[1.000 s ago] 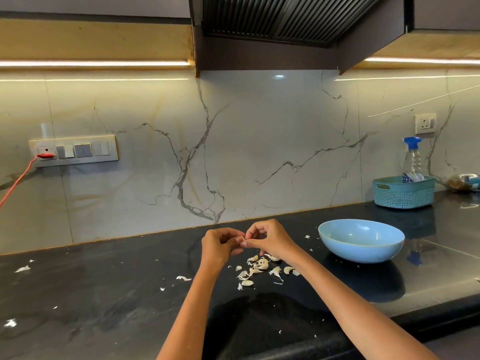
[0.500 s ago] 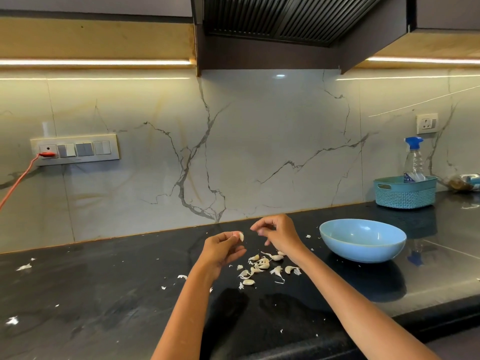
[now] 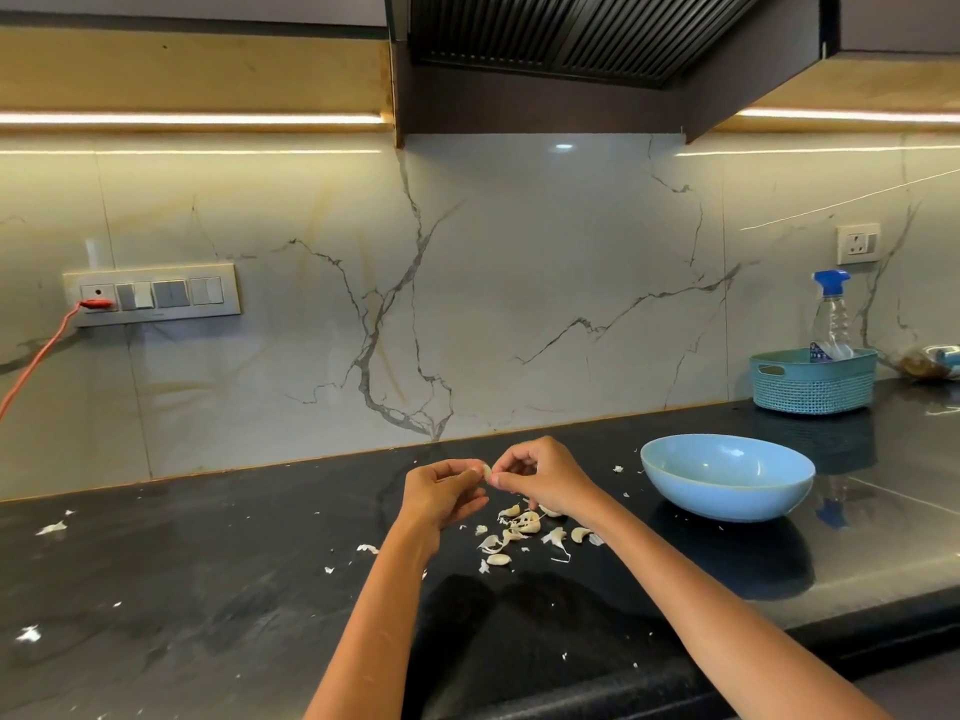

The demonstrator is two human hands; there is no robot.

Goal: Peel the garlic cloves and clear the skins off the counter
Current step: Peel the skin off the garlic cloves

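Just above the black counter [image 3: 208,589], both hands meet over a scatter of garlic. The left hand [image 3: 441,493] pinches a garlic clove [image 3: 487,470] between thumb and fingertips, and the right hand [image 3: 543,478] pinches at the same clove from the other side, fingers curled. Below them lies a pile of cloves and skins [image 3: 524,530] on the counter, with loose skin flakes [image 3: 51,528] spread well apart to the left. A blue bowl [image 3: 727,478] sits near the pile on the right, and a teal basket [image 3: 813,379] holding a spray bottle [image 3: 830,317] stands behind it by the wall.
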